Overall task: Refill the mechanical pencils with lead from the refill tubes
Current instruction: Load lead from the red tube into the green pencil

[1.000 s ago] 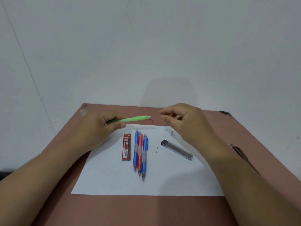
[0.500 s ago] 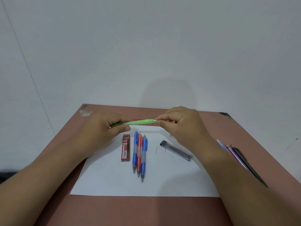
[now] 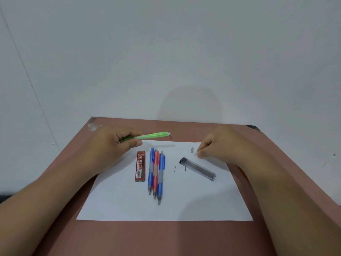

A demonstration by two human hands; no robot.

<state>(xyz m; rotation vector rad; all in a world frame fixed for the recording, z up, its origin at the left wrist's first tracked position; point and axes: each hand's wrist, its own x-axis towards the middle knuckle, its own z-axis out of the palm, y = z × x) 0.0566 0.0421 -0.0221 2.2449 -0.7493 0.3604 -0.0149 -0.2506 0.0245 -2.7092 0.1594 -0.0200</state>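
Observation:
My left hand (image 3: 112, 143) grips a green mechanical pencil (image 3: 153, 135) by its tip end, held level above the far edge of the white paper (image 3: 166, 209). My right hand (image 3: 221, 145) is lowered to the paper's far right, its fingertips pinching a tiny pale piece (image 3: 195, 153) beside a small grey cap (image 3: 192, 149). Two blue pencils and a red one (image 3: 156, 172) lie side by side in the middle. A red 2B refill tube (image 3: 140, 166) lies left of them, and a clear grey refill tube (image 3: 198, 168) lies to their right.
Two short loose lead bits (image 3: 175, 168) lie on the paper between the pencils and the grey tube. The paper sits on a small brown table (image 3: 166, 237) pushed against a white wall. The table's left and right edges are close to my forearms.
My right hand left the green pencil's back end and moved right and down to the paper with a tiny piece. The left hand kept the pencil and shifted slightly left.

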